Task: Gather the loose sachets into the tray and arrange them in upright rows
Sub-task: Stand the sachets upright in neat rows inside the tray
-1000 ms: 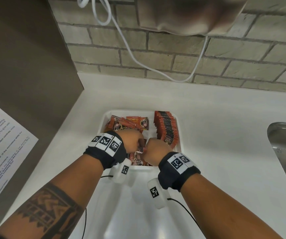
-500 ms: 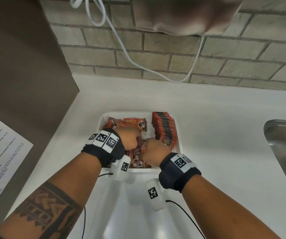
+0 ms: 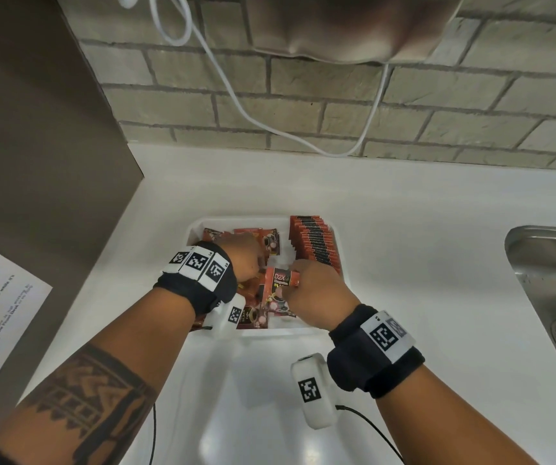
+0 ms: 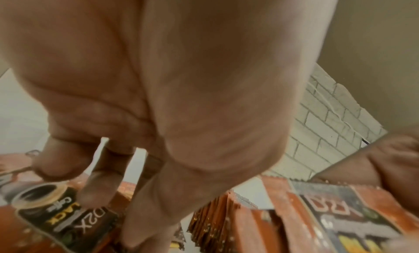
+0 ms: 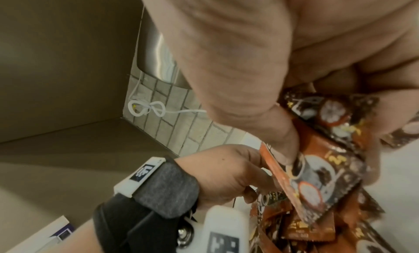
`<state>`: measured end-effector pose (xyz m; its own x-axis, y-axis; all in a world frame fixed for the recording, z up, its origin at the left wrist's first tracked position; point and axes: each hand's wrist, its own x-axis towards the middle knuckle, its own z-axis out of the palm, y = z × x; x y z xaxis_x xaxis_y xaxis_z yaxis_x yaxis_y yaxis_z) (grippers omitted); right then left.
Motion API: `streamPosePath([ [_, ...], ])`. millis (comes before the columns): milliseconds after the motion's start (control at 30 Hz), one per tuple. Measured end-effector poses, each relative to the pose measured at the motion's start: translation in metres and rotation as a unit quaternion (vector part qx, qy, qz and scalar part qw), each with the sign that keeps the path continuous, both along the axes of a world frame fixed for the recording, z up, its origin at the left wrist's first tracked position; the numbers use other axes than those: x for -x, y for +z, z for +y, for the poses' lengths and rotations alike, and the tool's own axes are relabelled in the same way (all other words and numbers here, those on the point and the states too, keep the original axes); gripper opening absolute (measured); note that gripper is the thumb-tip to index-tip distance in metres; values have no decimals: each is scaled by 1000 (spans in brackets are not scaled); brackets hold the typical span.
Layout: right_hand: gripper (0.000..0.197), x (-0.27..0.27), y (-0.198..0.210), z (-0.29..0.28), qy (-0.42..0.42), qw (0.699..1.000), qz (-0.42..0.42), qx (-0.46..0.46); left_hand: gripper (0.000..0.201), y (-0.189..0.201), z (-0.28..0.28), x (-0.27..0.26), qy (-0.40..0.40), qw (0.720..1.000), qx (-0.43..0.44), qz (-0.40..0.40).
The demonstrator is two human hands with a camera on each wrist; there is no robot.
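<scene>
The white table (image 3: 404,229) carries a white tray (image 3: 343,263) set near the brick wall (image 3: 337,105), with a steel sink (image 3: 548,283) well apart at the right. In the tray's right half stands an upright row of sachets (image 3: 315,241); loose sachets (image 3: 271,241) lie jumbled in the left half. The left hand (image 3: 244,260) reaches into that jumble, fingers bent down onto the packets; whether it grips one I cannot tell. The right hand (image 3: 318,295) pinches a sachet (image 3: 278,286) between thumb and fingers, above the tray's middle.
</scene>
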<state>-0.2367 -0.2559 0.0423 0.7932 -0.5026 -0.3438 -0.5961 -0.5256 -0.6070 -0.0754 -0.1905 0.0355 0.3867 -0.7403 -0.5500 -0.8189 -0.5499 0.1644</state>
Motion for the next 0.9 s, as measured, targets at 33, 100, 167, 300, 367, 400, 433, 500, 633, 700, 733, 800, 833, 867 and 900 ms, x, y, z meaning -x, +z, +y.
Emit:
streamPosePath([
  [33,15,1,-1,1,-6,1000,-10,-2,29,-2,1,-1,4,1000,-9,-1],
  [100,16,1,-2,3,-15,1000,-22,-4,22,-3,4,-3,17,1000,-20,1],
  [167,14,0,-3,6,-23,999,-34,-4,22,-3,6,-4,23,1000,-17,-7],
  [300,9,-9,-4,11,-73,992,-88,-43,35,12,8,-12,76,996,51,-15],
  [367,8,-19,-6,13,-102,988,-103,-62,30,17,12,-20,120,988,93,-28],
  [400,9,-26,-7,13,-112,986,-106,-67,27,18,14,-26,142,984,107,-33],
  [433,10,-34,-7,13,-121,984,-110,-69,25,20,17,-30,158,981,106,-39],
  [500,15,-50,-4,12,-140,982,-108,-73,19,21,23,-36,172,980,81,-51],
  [633,29,-85,-12,9,-169,981,-42,-84,24,21,31,-38,195,977,45,-70],
  [700,29,-99,-14,11,-185,980,-6,-67,14,18,34,-37,187,979,37,-70],
  [733,30,-102,-13,11,-188,980,9,-62,10,17,36,-35,175,982,38,-67],
  [800,30,-107,-7,12,-167,983,48,-54,14,15,38,-33,152,986,35,-62],
  [833,31,-109,-4,13,-163,984,56,-40,15,13,39,-33,144,987,35,-60],
  [867,32,-110,0,13,-160,984,68,-29,17,11,39,-34,138,988,37,-58],
  [900,33,-113,2,12,-156,984,85,-24,19,10,39,-35,133,989,34,-56],
])
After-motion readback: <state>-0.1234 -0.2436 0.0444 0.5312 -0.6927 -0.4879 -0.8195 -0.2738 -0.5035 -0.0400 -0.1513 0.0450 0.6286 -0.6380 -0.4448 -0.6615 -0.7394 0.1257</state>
